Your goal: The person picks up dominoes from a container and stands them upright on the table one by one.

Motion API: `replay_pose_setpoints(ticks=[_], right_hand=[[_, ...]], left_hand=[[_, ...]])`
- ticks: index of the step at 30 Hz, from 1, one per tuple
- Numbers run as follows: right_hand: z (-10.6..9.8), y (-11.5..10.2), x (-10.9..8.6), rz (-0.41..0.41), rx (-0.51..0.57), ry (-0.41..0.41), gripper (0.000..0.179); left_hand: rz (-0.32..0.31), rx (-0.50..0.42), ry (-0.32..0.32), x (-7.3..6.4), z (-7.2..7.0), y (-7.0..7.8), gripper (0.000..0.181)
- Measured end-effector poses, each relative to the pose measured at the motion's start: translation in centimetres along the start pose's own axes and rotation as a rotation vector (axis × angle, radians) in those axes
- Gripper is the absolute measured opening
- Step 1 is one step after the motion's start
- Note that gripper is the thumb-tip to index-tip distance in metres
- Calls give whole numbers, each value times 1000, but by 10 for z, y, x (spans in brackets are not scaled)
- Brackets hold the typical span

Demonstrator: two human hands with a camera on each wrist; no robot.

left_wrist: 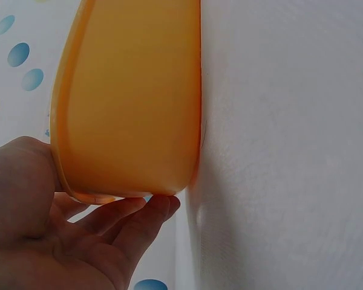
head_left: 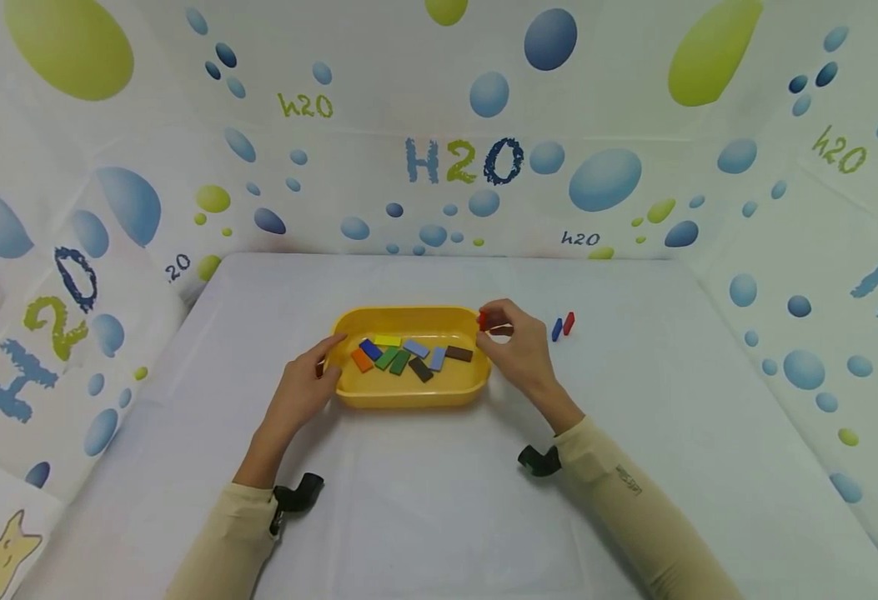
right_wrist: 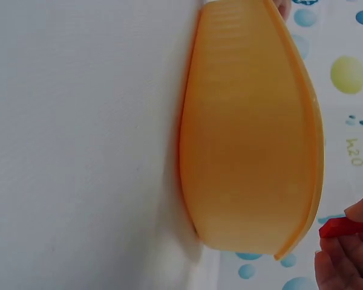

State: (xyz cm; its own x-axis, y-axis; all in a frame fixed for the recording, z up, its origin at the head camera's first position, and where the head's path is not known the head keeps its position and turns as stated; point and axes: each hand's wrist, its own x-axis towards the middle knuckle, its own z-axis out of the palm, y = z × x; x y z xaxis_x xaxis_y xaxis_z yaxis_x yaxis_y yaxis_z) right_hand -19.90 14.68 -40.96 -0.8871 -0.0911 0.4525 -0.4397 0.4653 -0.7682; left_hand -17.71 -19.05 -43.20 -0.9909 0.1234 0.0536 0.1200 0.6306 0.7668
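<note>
A yellow plastic tray [head_left: 408, 400] stands on the white-covered table with several small flat coloured blocks lying in it. My left hand [head_left: 305, 385] grips the tray's left end. In the left wrist view its thumb lies at the rim and its fingers [left_wrist: 133, 232] reach along the outside of the end wall. Over the tray's right rim, my right hand [head_left: 519, 343] pinches a small red block [right_wrist: 345, 227] between thumb and fingertips. Inside the tray are an orange block [head_left: 361, 360], a yellow block [head_left: 388, 341], and blue, light blue, green and dark brown ones.
Right of my right hand, a blue block [head_left: 557, 330] and another red block [head_left: 569, 323] stand on edge on the table. A patterned sheet [head_left: 378, 183] with bubbles and H2O lettering hangs behind and along both sides.
</note>
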Motion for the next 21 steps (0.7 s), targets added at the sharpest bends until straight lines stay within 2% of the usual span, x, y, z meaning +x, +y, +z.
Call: replay_pose_setpoints(ticks=[21], right_hand=[[-28, 36, -19, -16, -33, 113, 29]], left_hand=[[-7, 7, -1, 2, 2, -5, 55]])
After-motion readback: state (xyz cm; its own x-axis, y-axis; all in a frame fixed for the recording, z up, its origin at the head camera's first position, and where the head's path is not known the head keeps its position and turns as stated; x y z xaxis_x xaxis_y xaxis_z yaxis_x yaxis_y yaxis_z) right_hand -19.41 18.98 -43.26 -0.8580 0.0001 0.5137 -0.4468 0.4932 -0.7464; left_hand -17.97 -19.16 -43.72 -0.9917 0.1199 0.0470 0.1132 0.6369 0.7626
